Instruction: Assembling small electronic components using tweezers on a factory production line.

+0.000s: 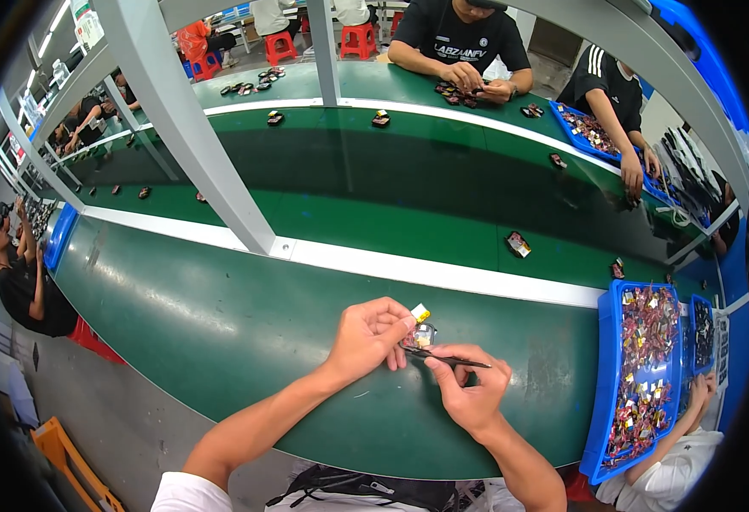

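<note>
Over the green worktop my left hand (366, 339) pinches a small electronic assembly (425, 333), with a dark rounded casing, reddish wires and a white and yellow tab (420, 313) sticking up beside the fingertips. My right hand (474, 388) is closed around slim black tweezers (451, 359). Their tips reach the lower edge of the assembly, close to the left fingers. Whether the tips grip a wire or only touch the part is too small to tell.
A white rail (442, 275) separates my worktop (306, 320) from a green conveyor belt (374, 205) carrying scattered assemblies (518, 244). On the right stands a blue tray (600, 384) full of wired parts. A grey post (191, 128) rises at the left. Co-workers sit across and beside me.
</note>
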`<state>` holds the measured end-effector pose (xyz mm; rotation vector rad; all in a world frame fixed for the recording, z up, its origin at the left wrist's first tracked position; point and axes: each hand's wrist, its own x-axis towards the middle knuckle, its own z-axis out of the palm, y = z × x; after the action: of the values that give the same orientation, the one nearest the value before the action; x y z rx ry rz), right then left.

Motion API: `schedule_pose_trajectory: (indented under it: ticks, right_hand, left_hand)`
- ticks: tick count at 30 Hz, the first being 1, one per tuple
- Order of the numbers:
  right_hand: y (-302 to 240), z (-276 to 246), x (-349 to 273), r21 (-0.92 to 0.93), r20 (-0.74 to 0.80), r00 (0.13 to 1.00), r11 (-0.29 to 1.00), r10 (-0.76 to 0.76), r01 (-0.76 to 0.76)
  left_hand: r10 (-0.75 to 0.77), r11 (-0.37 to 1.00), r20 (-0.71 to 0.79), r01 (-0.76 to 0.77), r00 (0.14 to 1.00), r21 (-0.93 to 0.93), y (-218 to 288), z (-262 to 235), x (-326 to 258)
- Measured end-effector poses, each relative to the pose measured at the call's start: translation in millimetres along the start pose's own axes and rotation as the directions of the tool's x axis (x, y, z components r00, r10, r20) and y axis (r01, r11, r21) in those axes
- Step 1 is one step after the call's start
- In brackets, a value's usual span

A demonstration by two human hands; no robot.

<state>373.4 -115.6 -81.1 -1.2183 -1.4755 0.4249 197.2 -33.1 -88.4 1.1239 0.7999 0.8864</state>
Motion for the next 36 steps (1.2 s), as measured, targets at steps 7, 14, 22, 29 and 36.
schedule_pose_trajectory:
  ticks: [7, 14, 22, 29, 36]
  right_hand:
    - [2, -1, 1, 0.001, -0.007, 0.998, 0.998, -0.062, 0.062]
    - [5, -1, 3, -0.179, 0.043, 0.948, 0.931, -0.314, 0.317]
    - [10, 0, -1, -0.306, 0.138, 0.864, 0.809, -0.484, 0.502]
    - [14, 1, -2, -0.291, 0.146, 0.876, 0.827, -0.460, 0.482]
    - [10, 0, -1, -0.309, 0.165, 0.870, 0.813, -0.465, 0.493]
  left_hand:
    - [-0.024, 1.000, 0.005, 0.024, 1.000, -0.010, 0, 2, -1]
    - [0.028, 0.992, 0.098, -0.039, 0.995, 0.118, 4, 1, -3]
    - [0.162, 0.939, -0.001, -0.154, 0.987, 0.307, -1, 5, -4]
    - [0.245, 0.839, 0.017, -0.221, 0.969, 0.497, -4, 6, -3]
    - [0.288, 0.809, 0.015, -0.252, 0.957, 0.531, -7, 4, -5]
